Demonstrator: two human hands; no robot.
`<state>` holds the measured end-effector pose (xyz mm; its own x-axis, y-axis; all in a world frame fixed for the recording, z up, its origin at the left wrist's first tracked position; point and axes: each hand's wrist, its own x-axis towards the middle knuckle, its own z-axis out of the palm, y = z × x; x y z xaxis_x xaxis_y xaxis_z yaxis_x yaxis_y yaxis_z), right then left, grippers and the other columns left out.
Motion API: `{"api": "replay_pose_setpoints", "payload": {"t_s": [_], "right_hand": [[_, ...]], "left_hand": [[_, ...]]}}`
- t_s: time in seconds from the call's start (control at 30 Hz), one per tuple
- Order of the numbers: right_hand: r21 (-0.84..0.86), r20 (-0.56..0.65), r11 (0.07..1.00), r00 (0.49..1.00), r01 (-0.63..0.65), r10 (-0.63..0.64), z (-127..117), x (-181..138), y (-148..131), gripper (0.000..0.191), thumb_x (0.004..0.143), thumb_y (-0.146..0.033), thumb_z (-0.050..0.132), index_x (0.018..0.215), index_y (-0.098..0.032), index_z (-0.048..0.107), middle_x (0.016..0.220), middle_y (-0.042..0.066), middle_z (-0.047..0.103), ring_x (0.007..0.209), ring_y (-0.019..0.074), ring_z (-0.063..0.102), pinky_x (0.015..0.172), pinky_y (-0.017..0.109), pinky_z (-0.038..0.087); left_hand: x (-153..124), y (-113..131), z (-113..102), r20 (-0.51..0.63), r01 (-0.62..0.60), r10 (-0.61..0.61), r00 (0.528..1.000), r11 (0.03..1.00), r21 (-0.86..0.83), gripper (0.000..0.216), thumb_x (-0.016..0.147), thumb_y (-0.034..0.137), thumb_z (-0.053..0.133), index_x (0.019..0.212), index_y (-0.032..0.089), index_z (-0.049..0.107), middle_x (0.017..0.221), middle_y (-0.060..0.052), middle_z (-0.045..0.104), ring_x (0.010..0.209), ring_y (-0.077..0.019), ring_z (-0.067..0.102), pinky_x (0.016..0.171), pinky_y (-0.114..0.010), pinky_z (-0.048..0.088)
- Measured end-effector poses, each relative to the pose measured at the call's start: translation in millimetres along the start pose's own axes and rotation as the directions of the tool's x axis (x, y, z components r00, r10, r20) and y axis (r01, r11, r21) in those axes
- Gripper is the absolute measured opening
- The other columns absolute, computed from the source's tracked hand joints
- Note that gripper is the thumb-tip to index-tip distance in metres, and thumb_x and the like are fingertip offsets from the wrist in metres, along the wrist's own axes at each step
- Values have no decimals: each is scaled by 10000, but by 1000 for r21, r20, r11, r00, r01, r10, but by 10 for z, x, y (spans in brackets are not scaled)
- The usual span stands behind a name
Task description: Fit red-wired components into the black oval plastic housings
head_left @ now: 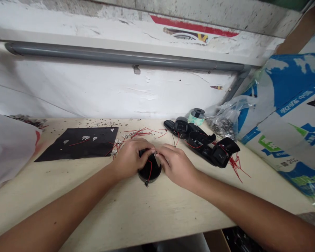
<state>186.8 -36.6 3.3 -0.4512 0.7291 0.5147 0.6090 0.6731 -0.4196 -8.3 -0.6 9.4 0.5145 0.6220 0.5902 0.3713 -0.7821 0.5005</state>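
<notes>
Pinching a small metal piece point(154, 153), the left hand point(130, 159) and right hand point(176, 166) sit together above a round black housing point(149, 171).

Only "202" is legible — low on the blue-and-white carton point(286, 140) — the rest is blurred.

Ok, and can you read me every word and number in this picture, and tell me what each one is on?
The carton shows "202" near its lower edge. The Chinese characters on its blue band are too small and blurred to read. The torn poster on the wall shows no readable words.
</notes>
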Motion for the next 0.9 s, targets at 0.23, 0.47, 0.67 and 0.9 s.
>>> {"api": "replay_pose_setpoints", "payload": {"t_s": [0.23,0.47,0.67,0.9], "right_hand": [[218,-139,976,989,-24,55,-22,56,73,101,940,-151,577,931,-174,675,838,45,692,775,176,636,722,300,492],[224,-153,974,988,30,5,-12,47,79,109,954,-142,562,928,-175,663,868,51,688,814,177,634,748,293,489],[203,-110,978,994,40,-18,-29,46,72,153,969,-132,524,899,-176,652,852,47,666,800,177,608,733,290,472],[148,-83,987,995,62,-50,-22,39,55,176,985,-132,484,944,-169,651,867,59,654,818,185,602,743,301,472]], "left_hand": [[1,32,-17,-33,70,-70,997,998,-8,133,931,198,611,911,170,739,869,-49,760,805,-175,685,749,-308,515],[-4,19,-4,-88,7,-9,996,1000,-26,104,924,184,631,931,165,733,886,-51,762,816,-171,692,767,-305,530],[13,7,-23,-72,-103,105,992,994,36,110,932,168,622,911,155,729,859,-57,759,776,-170,688,734,-299,527],[9,40,-35,-48,-129,134,990,987,92,152,943,140,577,898,153,722,819,-54,739,737,-167,665,690,-299,508]]}}
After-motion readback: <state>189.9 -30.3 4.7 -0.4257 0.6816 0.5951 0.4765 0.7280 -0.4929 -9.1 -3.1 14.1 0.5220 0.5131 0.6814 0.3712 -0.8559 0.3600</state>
